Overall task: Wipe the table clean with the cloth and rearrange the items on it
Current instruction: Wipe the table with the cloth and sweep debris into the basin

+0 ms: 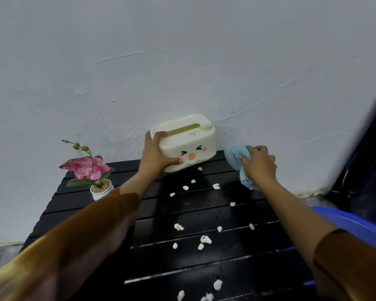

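A cream tissue box (189,144) with a cartoon face is tilted up off the black slatted table (204,213) near the wall. My left hand (155,156) grips its left end. My right hand (258,165) holds a bunched light blue cloth (234,155) against the table's far right part. Several white crumpled bits (205,239) lie scattered over the slats from the box down to the near edge, and small water drops speckle the surface.
A small white pot with a pink artificial flower (89,170) stands at the table's far left. A blue plastic tub (356,227) sits off the right side. A pale wall (182,61) runs right behind the table.
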`<state>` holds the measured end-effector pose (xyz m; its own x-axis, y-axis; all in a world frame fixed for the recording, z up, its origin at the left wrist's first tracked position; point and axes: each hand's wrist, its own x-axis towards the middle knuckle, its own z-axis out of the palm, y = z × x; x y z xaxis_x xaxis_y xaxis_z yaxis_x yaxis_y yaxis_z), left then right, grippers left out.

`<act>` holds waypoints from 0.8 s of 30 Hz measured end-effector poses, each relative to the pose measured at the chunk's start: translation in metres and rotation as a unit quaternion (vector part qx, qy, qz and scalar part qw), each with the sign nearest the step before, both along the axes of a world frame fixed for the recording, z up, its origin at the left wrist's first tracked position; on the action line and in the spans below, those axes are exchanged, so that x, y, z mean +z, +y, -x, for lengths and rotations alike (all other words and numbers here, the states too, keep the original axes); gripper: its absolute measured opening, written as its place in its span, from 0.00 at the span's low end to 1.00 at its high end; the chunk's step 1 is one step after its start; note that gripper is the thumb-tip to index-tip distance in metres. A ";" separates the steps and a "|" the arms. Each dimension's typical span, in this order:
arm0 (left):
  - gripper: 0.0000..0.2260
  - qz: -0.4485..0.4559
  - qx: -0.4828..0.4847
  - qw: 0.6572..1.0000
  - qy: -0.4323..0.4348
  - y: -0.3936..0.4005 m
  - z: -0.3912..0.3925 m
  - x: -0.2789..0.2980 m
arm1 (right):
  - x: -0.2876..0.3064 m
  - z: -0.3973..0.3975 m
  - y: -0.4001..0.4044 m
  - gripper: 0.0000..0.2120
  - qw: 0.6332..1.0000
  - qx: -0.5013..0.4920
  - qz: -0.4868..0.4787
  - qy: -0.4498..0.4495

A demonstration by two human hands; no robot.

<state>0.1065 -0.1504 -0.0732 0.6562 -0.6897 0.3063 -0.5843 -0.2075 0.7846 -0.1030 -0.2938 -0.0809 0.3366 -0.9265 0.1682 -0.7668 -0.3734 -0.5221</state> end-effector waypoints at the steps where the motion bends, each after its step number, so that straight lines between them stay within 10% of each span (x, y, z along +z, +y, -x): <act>1: 0.35 -0.004 0.001 1.000 -0.015 0.002 -0.008 0.004 | -0.004 -0.006 -0.010 0.19 1.000 0.000 0.004 0.015; 14: 0.33 0.001 -0.013 0.999 -0.038 0.017 -0.046 0.014 | -0.063 -0.050 -0.049 0.22 0.983 0.044 0.031 0.177; 24: 0.33 0.004 0.001 1.000 -0.014 0.020 -0.035 0.024 | -0.061 -0.007 0.024 0.22 0.908 0.362 0.096 0.186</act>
<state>0.1417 -0.1302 -0.0493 0.6487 -0.6853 0.3310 -0.6060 -0.2021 0.7693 -0.0958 -0.2695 -0.1418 0.9123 -0.4060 0.0532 -0.3948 -0.9067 -0.1483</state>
